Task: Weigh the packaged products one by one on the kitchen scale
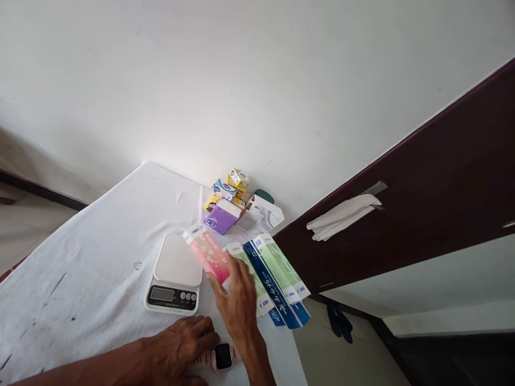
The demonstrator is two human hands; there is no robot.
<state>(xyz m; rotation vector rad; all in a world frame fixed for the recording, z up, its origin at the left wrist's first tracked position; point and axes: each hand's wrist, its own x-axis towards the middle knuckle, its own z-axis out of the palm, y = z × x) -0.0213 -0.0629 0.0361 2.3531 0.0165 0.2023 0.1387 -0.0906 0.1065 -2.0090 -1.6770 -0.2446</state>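
My right hand (239,297) is closed around the lower end of a pink carton (210,252) with pale spots, tilted beside the scale. The carton's far end is slightly blurred. A white digital scale (179,260) with a dark display panel stands to the left, its plate bare. In front of it rests my left hand (187,340), fingers curled around the pink strap of a smartwatch (222,356) with a black square screen. Part of the strap is hidden by the fingers. Right of my right hand lie green-and-white cartons (281,265) and a long blue carton (271,284).
Against the wall stand a purple box (223,216), several yellow and white small boxes (237,179), a white printed box (261,214) and a dark green object (264,196). A white cloth (344,217) hangs on the dark door's handle. Dark slippers (340,323) lie on the floor.
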